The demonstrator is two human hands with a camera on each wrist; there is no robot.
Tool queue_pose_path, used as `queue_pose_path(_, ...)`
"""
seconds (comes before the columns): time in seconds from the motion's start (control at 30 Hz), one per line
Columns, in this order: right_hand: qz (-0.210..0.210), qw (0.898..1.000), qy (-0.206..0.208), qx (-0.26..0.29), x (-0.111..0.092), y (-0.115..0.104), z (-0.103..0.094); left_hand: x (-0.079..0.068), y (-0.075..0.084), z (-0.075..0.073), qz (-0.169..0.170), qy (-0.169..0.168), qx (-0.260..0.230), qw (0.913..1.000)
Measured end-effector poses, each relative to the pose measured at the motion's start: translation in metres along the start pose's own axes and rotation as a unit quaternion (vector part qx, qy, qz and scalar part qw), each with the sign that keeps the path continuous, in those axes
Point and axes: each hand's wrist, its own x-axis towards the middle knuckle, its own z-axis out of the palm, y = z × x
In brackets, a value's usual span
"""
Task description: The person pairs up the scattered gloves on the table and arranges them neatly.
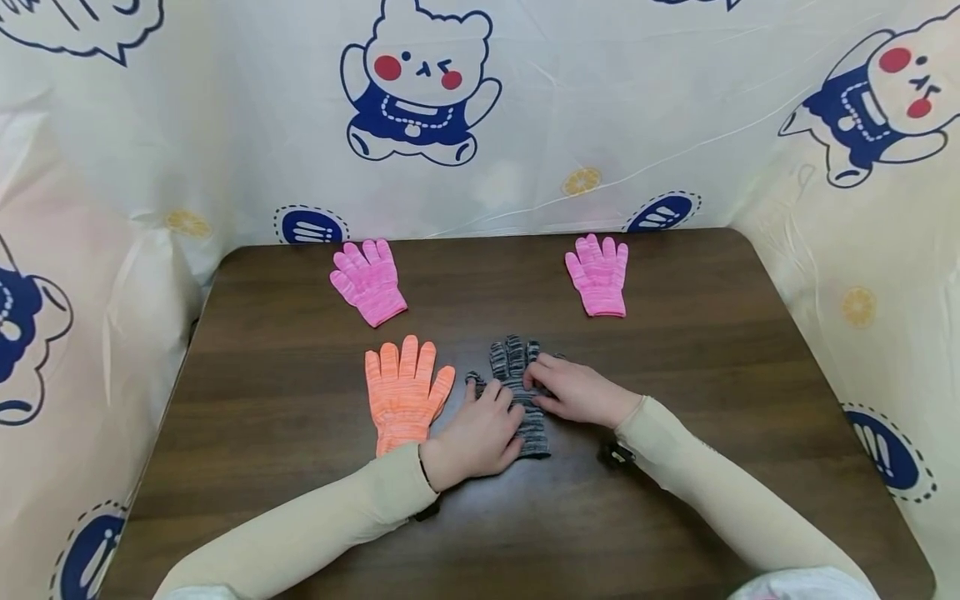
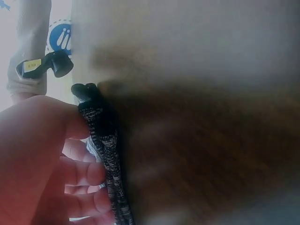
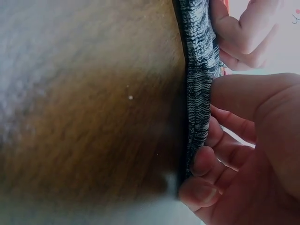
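A grey-and-black striped knit glove lies flat on the brown table, its fingers pointing away from me. My left hand rests on its left side, fingers loosely bent and touching the knit; the left wrist view shows the thumb and fingertips against the glove. At the right edge, my right hand pinches the glove with thumb and bent fingers. The right wrist view shows the striped knit edge-on beside that thumb. Just left of the grey glove lies an orange glove, its cuff partly hidden by my left forearm.
Two pink gloves lie near the table's far edge, one pink glove at the left and another pink glove at the right. Bear-printed cloth hangs behind and beside the brown table.
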Motion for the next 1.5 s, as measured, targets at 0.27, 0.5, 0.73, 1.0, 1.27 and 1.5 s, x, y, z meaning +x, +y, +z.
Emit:
queue_pose_path(0.27,0.002,1.000,-0.008,0.001,0.002,0.001,-0.001,-0.004,-0.004,0.003,-0.014,0.033,-0.002,0.9993)
queue_pose_path(0.5,-0.003,0.999,-0.011,-0.048,0.003,-0.004,-0.001,-0.006,-0.005,0.007,-0.006,0.053,0.008,0.9986)
queue_pose_path(0.73,-0.006,0.996,-0.017,-0.088,0.003,-0.010,0.000,-0.006,-0.004,0.004,-0.011,0.042,0.009,0.9990)
queue_pose_path(1.0,0.024,0.997,-0.027,-0.071,0.004,-0.011,0.002,-0.005,-0.005,0.007,-0.024,0.060,0.004,0.9979)
queue_pose_path(1.27,0.021,0.998,-0.014,-0.049,0.001,-0.008,0.004,-0.007,-0.004,0.010,-0.036,0.063,0.023,0.9971)
queue_pose_path(1.5,0.029,0.999,-0.021,-0.038,0.002,-0.008,0.001,-0.007,-0.004,0.009,-0.040,0.041,0.032,0.9978)
